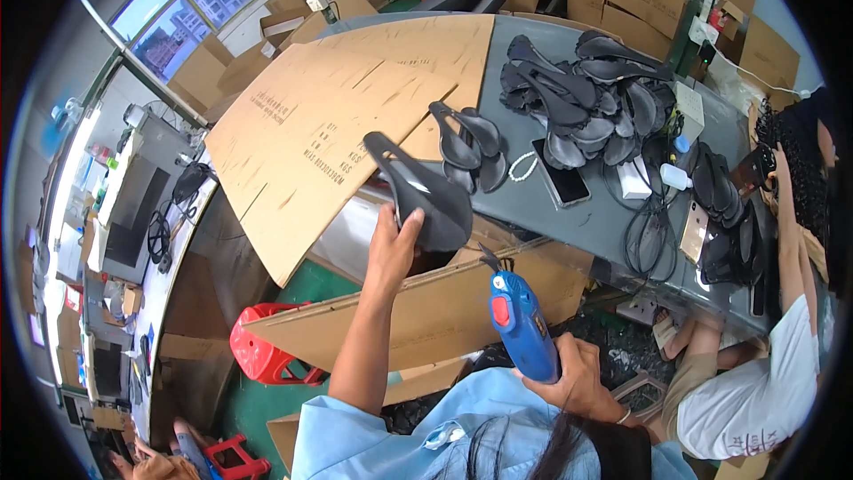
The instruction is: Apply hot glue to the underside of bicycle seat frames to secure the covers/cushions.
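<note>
My left hand (391, 253) grips a black bicycle saddle shell (431, 200) by its edge, thumb on top, the narrow nose pointing up and away. Lower and to the right, my right hand (577, 378) is wrapped round the blue body of handheld electric scissors (522, 329) with a red button. Their dark blades point up toward the saddle and stand apart from it. Beyond the held saddle, several more saddle shells (475, 147) lie together on the grey table (515, 204). A larger heap of saddle shells (569, 93) is piled farther right.
A flat cardboard sheet (311, 124) covers the table's left part. An open cardboard box (435, 316) stands before me. A phone (562, 173), a bead bracelet (523, 166) and cables (647, 236) lie right. A co-worker (746, 391) sits at right; a red stool (267, 347) stands left.
</note>
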Tool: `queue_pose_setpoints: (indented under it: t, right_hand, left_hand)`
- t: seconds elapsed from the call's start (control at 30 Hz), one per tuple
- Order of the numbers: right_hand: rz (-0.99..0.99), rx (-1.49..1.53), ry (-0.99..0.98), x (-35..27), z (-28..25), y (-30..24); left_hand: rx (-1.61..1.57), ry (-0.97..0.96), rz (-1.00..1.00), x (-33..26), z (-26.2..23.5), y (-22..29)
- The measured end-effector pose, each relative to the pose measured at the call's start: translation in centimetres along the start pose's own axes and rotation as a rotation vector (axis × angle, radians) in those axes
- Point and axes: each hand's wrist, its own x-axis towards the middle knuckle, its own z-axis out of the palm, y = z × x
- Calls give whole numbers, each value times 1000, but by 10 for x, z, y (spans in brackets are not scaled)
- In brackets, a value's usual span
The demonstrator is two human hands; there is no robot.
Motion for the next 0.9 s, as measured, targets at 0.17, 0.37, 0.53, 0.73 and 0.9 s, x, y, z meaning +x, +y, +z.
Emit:
queue_pose_setpoints:
  t: [0.17, 0.37, 0.53, 0.73, 0.9]
  right_hand:
    - [131, 20, 28, -9, -13, 14]
    - [293, 49, -21, -3, -32, 22]
    - [434, 34, -19, -7, -51, 46]
    - [525, 42, -10, -4, -62, 62]
    - [853, 268, -146, -2, -76, 67]
  left_hand:
    - [-78, -35, -97, 99, 50, -9]
    - [638, 239, 39, 206, 67, -108]
    - [572, 399, 531, 197, 170, -45]
    - [6, -53, 183, 233, 302, 28]
    - [74, -128, -178, 268, 362, 80]
